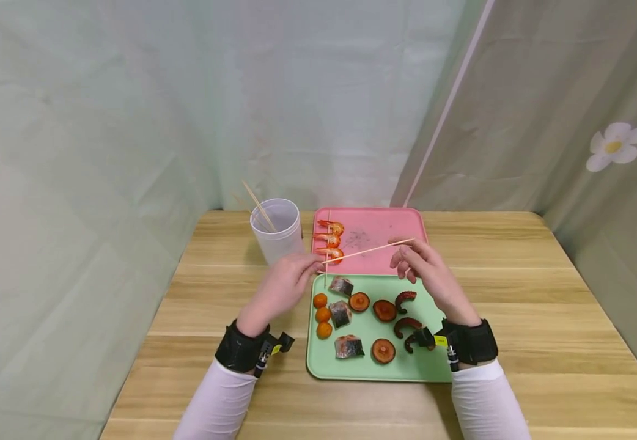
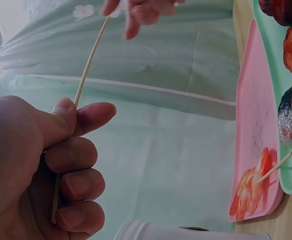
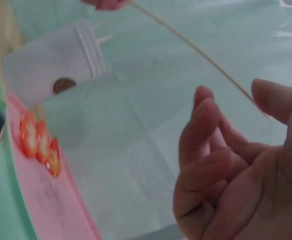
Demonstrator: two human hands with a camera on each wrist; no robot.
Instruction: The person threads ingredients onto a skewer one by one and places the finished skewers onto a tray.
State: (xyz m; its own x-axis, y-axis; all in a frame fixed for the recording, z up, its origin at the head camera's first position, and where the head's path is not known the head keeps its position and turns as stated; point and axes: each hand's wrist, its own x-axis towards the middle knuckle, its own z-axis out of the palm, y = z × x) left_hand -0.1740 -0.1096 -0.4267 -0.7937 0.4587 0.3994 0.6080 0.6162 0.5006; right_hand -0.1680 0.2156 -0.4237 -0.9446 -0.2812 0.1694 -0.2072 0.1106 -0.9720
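My left hand [image 1: 285,287] holds a thin wooden skewer [image 1: 368,250], pinched between thumb and forefinger. Its other fingers curl round the lower end in the left wrist view. The skewer slants up to the right above the trays. At its far end is my right hand [image 1: 431,272], fingers loosely bent and thumb tip right beside the stick in the right wrist view. Below, three shrimp [image 1: 331,241] are threaded on another skewer on the pink tray [image 1: 395,223]. The green tray [image 1: 318,363] bears orange balls [image 1: 323,315], fish pieces [image 1: 348,346], mushroom caps [image 1: 383,351] and octopus tentacles [image 1: 405,300].
Behind my left hand stands a white cup [image 1: 280,244] with a few wooden skewers [image 1: 260,206] leaning in it. Both trays lie on a wooden table [image 1: 538,305], the pink one behind the green. A pale curtain [image 1: 318,110] hangs along the table's back and sides.
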